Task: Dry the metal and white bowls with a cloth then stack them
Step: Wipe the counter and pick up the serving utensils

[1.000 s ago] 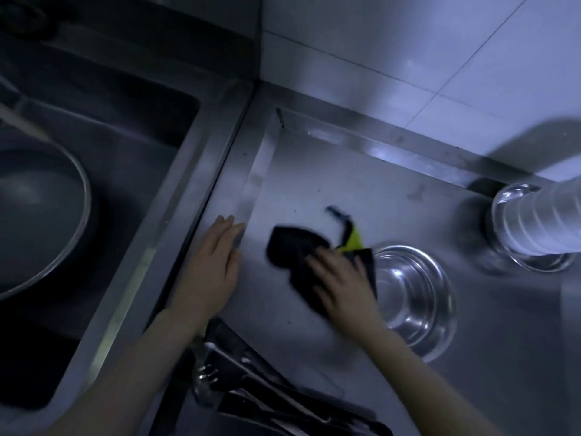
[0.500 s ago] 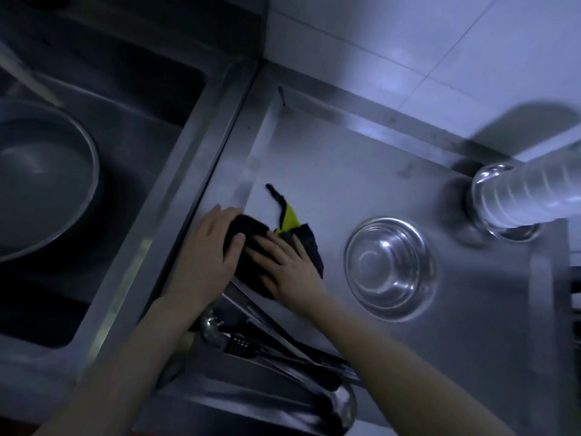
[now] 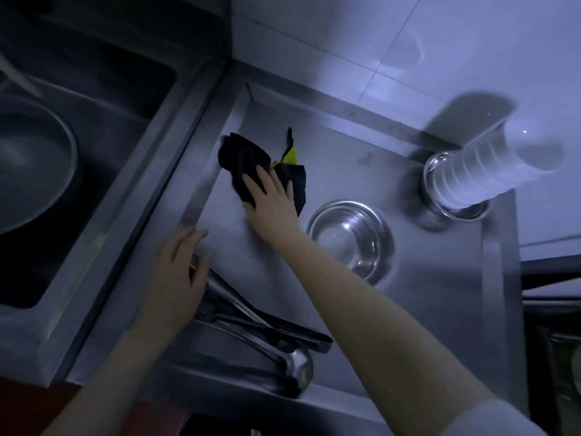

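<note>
A black cloth with a yellow patch (image 3: 248,158) lies on the steel counter (image 3: 440,294). My right hand (image 3: 271,199) presses flat on the cloth, fingers spread. My left hand (image 3: 179,269) hovers open and blurred near the counter's left edge, above some utensils, holding nothing. A single metal bowl (image 3: 350,237) sits upright on the counter just right of my right forearm. At the back right a tall stack of white bowls (image 3: 490,165) stands in a metal bowl (image 3: 456,202).
Ladles and tongs (image 3: 267,335) lie at the counter's front edge. A sink (image 3: 94,127) on the left holds a large pan (image 3: 34,165). Tiled wall (image 3: 377,42) rises behind the counter.
My right hand has pushed the cloth away toward the back of the counter. My left hand has come off the cloth and drawn back toward the front edge.
</note>
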The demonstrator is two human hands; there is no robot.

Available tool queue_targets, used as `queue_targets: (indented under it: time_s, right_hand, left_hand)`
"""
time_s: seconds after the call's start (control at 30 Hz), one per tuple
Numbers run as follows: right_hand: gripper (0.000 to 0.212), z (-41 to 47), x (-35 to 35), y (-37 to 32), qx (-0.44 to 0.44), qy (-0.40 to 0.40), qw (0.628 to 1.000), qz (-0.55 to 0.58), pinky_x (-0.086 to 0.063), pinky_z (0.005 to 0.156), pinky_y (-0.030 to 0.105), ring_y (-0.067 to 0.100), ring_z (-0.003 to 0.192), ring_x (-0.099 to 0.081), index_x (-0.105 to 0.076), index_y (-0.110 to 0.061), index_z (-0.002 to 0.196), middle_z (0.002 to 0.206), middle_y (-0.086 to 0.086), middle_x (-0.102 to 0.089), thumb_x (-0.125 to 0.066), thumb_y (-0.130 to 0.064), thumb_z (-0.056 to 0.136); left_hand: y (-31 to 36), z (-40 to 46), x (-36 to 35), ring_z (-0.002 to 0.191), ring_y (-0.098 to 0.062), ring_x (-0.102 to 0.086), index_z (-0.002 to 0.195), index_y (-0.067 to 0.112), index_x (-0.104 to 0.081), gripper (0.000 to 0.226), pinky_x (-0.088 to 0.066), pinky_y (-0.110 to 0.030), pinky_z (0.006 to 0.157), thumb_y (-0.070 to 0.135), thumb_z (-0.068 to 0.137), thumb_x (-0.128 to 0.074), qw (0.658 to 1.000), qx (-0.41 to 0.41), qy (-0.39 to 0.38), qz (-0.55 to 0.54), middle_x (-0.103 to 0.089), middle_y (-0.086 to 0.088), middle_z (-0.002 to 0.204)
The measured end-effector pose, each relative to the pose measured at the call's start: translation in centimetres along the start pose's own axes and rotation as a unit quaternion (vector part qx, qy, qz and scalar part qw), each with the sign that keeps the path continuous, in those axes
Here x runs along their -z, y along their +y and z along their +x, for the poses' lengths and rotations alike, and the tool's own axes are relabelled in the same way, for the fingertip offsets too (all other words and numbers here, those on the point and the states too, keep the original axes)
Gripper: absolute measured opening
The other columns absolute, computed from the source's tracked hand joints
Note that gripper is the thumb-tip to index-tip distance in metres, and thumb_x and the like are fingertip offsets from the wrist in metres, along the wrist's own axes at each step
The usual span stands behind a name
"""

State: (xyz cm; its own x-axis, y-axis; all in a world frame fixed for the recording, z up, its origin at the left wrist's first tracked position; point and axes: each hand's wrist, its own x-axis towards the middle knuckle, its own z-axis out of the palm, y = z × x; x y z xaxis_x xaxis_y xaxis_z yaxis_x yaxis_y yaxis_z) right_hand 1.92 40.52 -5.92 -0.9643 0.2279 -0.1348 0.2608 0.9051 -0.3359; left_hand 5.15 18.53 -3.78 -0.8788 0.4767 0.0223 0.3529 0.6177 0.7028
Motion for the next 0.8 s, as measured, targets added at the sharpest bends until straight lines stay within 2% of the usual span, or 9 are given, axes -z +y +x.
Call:
queue_targets:
  time_s: [0.07,0.17,0.23,0.3,0.4,0.47,0.53,0.67,0.8]
  right_hand:
    - [0.051,-6.4,-0.3,-0.6,0.01,-0.014,0.996,0.083,-0.01,0.118,0.05,0.027,0.145,-0.02,-0.037,-0.02,0.147,0.156,0.006,-0.027,-0.047,-0.032,0.099]
    - [0.053,-15.7,-1.0,0.4,-0.008,-0.092,0.99,0.111,-0.029,0.11,0.041,0.026,0.131,-0.04,-0.044,-0.019,0.142,0.144,0.004,-0.043,-0.042,-0.049,0.098]
    - [0.073,-19.7,-1.4,1.0,-0.024,-0.14,0.985,0.098,-0.036,0.103,0.037,0.023,0.123,-0.044,-0.045,-0.022,0.14,0.135,0.0,-0.048,-0.024,-0.071,0.09]
    - [0.089,-22.0,-1.8,1.2,-0.011,-0.168,0.984,0.06,-0.037,0.1,0.037,0.022,0.121,-0.043,-0.041,-0.025,0.142,0.132,-0.002,-0.047,-0.011,-0.081,0.081]
    - [0.069,-23.3,-2.7,1.3,0.003,-0.173,0.985,0.012,-0.037,0.097,0.04,0.026,0.122,-0.041,-0.029,-0.022,0.148,0.134,0.003,-0.043,-0.043,-0.059,0.092]
    - [0.061,-23.6,-2.9,1.2,-0.012,-0.161,0.987,0.004,-0.039,0.092,0.04,0.028,0.12,-0.045,-0.032,-0.021,0.145,0.131,0.006,-0.045,-0.048,-0.05,0.094]
    - [0.053,-23.5,-2.9,1.3,-0.035,-0.174,0.984,0.031,-0.043,0.088,0.038,0.028,0.115,-0.049,-0.042,-0.021,0.137,0.127,0.006,-0.049,-0.048,-0.052,0.094]
    - [0.038,-22.7,-1.9,1.6,-0.084,-0.222,0.964,0.121,-0.042,0.069,0.032,0.026,0.096,-0.059,-0.056,-0.019,0.107,0.106,0.006,-0.06,-0.055,-0.053,0.089]
    - [0.026,-21.7,-0.3,1.9,-0.098,-0.265,0.948,0.15,-0.038,0.062,0.029,0.021,0.08,-0.055,-0.052,-0.017,0.096,0.092,0.004,-0.06,-0.067,-0.032,0.08]
  left_hand:
    - [0.2,-2.6,0.1,0.128,-0.032,-0.048,0.134,0.005,-0.054,0.036,-0.046,-0.048,0.102,0.013,0.098,-0.053,0.998,0.023,0.056,0.004,-0.046,-0.012,0.141]
    - [1.5,-7.2,-0.5,0.114,-0.036,-0.051,0.132,0.005,-0.055,0.039,-0.047,-0.048,0.095,0.005,0.093,-0.06,0.984,0.115,0.133,0.033,-0.045,-0.015,0.129]
    - [2.3,-10.2,-2.1,0.101,-0.034,-0.054,0.133,0.007,-0.053,0.041,-0.045,-0.043,0.087,0.007,0.093,-0.062,0.972,0.189,0.139,0.021,-0.045,-0.017,0.125]
    - [3.0,-12.6,-4.1,0.089,-0.026,-0.056,0.135,0.014,-0.049,0.044,-0.048,-0.041,0.083,0.009,0.094,-0.061,0.965,0.229,0.12,-0.033,-0.048,-0.019,0.12]
    - [4.4,-13.9,-6.7,0.096,-0.016,-0.06,0.144,0.032,-0.038,0.051,-0.052,-0.038,0.086,0.021,0.098,-0.058,0.952,0.27,0.068,-0.126,-0.057,-0.008,0.121]
    - [5.6,-13.5,-7.9,0.107,-0.01,-0.058,0.149,0.038,-0.031,0.056,-0.048,-0.031,0.09,0.027,0.099,-0.055,0.948,0.271,0.055,-0.161,-0.054,0.004,0.131]
    - [7.1,-12.6,-8.8,0.116,-0.007,-0.049,0.151,0.036,-0.028,0.058,-0.042,-0.027,0.095,0.025,0.1,-0.055,0.947,0.262,0.063,-0.176,-0.045,0.011,0.135]
    - [8.3,-11.2,-9.9,0.116,-0.01,-0.049,0.149,0.033,-0.03,0.057,-0.038,-0.025,0.095,0.016,0.101,-0.053,0.915,0.318,0.104,-0.225,-0.046,0.008,0.131]
    - [8.7,-10.7,-9.9,0.122,-0.016,-0.054,0.149,0.036,-0.028,0.059,-0.044,-0.03,0.099,0.013,0.1,-0.054,0.888,0.329,0.125,-0.295,-0.049,0.002,0.142]
